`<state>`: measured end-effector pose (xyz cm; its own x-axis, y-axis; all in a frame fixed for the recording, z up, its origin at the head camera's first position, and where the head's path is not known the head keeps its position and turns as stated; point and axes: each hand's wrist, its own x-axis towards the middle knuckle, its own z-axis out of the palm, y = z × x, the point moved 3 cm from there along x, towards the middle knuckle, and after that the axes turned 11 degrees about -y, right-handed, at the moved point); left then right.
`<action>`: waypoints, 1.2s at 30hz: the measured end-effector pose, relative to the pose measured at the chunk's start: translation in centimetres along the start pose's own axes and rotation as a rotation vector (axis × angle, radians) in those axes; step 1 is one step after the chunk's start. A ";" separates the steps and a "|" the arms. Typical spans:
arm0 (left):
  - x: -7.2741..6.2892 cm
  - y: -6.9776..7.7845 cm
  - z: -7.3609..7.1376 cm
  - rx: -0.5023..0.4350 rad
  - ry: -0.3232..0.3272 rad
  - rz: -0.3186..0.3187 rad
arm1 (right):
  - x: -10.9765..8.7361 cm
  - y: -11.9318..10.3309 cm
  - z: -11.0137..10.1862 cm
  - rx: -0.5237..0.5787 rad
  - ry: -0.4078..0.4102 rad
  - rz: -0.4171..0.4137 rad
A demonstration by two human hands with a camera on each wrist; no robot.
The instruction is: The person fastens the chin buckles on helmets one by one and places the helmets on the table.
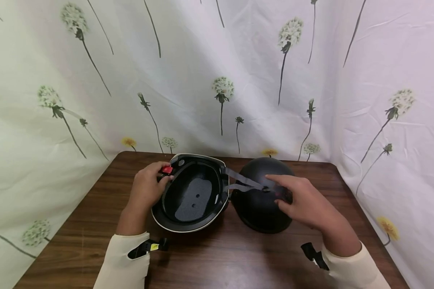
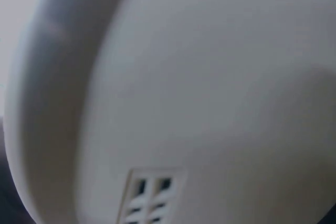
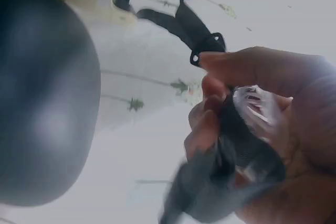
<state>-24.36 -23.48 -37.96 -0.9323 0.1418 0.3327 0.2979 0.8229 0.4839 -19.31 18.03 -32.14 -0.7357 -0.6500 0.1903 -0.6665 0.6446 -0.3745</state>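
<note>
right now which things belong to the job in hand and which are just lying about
In the job:
upturned light-rimmed helmet
its chin strap, in the right hand
red buckle part, in the left hand

Just there, it seems:
black helmet, dome up, in neither hand
brown table
dandelion-print backdrop

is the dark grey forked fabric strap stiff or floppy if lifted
The dark grey forked fabric strap likely flops: its thin bands curve. It seems light, being narrow. Lifting may tug the white-rimmed, black-lined helmet, since both branches reach its rim.
</note>
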 end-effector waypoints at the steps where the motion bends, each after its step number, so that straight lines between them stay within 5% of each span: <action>1: 0.0 -0.1 0.0 -0.002 0.004 0.000 | -0.1 0.1 -0.2 -0.010 0.008 0.001; 14: 0.0 -0.5 -0.5 -0.009 0.033 0.003 | -1.2 1.8 -2.5 -0.098 0.057 0.109; 27: -0.1 -0.5 -0.6 -0.013 0.003 -0.045 | -1.9 1.4 -3.8 -0.065 0.284 -0.098; 36: -0.3 -0.5 -0.9 -0.011 0.016 -0.036 | -1.3 1.4 -3.6 0.026 0.344 -0.036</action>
<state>-24.07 -24.43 -37.63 -0.9391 0.1033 0.3277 0.2665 0.8211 0.5048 -19.67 21.22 -29.64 -0.7120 -0.4960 0.4971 -0.6930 0.6104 -0.3836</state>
